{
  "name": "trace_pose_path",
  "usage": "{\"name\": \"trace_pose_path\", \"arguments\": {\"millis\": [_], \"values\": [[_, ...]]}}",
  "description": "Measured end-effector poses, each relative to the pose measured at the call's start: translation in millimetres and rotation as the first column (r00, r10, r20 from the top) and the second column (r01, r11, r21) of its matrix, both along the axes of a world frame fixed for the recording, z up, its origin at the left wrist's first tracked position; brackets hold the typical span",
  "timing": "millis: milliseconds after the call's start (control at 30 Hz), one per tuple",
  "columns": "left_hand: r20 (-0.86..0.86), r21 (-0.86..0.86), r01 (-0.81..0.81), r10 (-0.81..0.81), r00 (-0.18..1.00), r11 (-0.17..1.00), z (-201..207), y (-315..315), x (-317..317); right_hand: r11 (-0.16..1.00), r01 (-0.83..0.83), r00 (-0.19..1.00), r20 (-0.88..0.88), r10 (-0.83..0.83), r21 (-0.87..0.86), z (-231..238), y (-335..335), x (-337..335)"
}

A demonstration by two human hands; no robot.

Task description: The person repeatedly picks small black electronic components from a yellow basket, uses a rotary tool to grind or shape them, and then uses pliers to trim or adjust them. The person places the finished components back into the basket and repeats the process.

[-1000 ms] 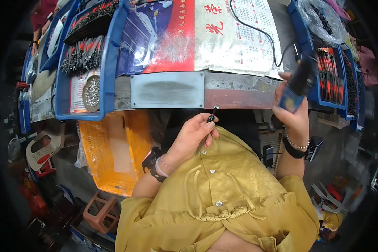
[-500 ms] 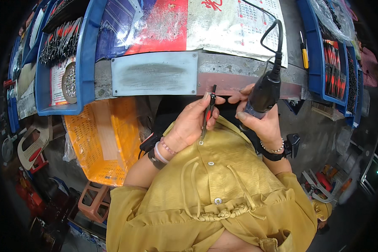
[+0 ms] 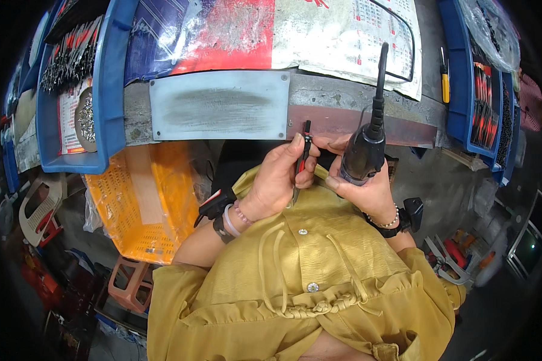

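1. Quickly, counts: two hands, one slim red-and-black tool [image 3: 302,157], one black corded power tool [image 3: 364,150], one grey metal plate [image 3: 220,113] screwed to the bench edge [image 3: 355,95].
2. Also one orange basket [image 3: 135,204] below left, one blue tray [image 3: 72,90] of metal parts on the left, at least two blue trays [image 3: 473,72] of red-handled pieces on the right.
3. One yellow-handled tool [image 3: 444,84] lies on the bench near the right trays.
4. Left hand [image 3: 277,180]: fingers curled narrow around the slim red-and-black tool, thumb along it, firm hold.
5. That tool stands roughly upright, upper end at the bench edge, pointed lower tip just above the yellow shirt [image 3: 307,277].
6. Right hand [image 3: 367,192]: fingers wrapped tight round the black power tool body, a closed grasp.
7. Power tool tilts slightly; its cord [image 3: 397,42] runs up over the printed sheet [image 3: 343,36] on the bench.
8. Both hands touch at the fingertips, just below the bench edge, above the lap.
9. Working end of the power tool is hidden by the fingers; can't tell if it touches the slim tool.
10. Each wrist carries a black strapped device plus bracelets.
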State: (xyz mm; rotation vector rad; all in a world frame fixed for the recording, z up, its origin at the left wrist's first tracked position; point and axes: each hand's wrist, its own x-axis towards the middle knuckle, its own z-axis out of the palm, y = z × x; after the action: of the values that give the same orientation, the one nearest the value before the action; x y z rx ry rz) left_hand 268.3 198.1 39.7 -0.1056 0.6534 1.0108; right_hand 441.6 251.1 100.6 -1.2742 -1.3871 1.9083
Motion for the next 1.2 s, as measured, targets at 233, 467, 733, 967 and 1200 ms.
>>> {"name": "trace_pose_path", "arguments": {"millis": [233, 467, 733, 967, 1200], "values": [[0.029, -0.027, 0.021, -0.021, 0.999, 0.999, 1, 4, -1, 1.0, -0.019, 0.998, 0.052, 0.02, -0.016, 0, 1, 1], [-0.002, -0.096, 0.052, -0.052, 0.999, 0.994, 6, 7, -2, 0.998, -0.068, 0.991, 0.114, 0.065, 0.018, 2, 3, -2], [-0.19, 0.009, 0.035, -0.032, 0.981, 0.999, 9, 4, 5, 0.999, -0.039, 0.993, 0.11, 0.036, 0.02, 10, 14, 1], [-0.336, 0.032, 0.057, -0.043, 0.941, 0.998, 17, 1, 1, 0.826, 0.241, 0.87, -0.491, 0.05, 0.51, 33, 35, -6], [-0.247, 0.013, 0.124, -0.117, 0.962, 0.992, 16, 5, -7, 0.723, 0.084, 0.838, -0.441, 0.321, 0.686, 49, 48, -26]]}}
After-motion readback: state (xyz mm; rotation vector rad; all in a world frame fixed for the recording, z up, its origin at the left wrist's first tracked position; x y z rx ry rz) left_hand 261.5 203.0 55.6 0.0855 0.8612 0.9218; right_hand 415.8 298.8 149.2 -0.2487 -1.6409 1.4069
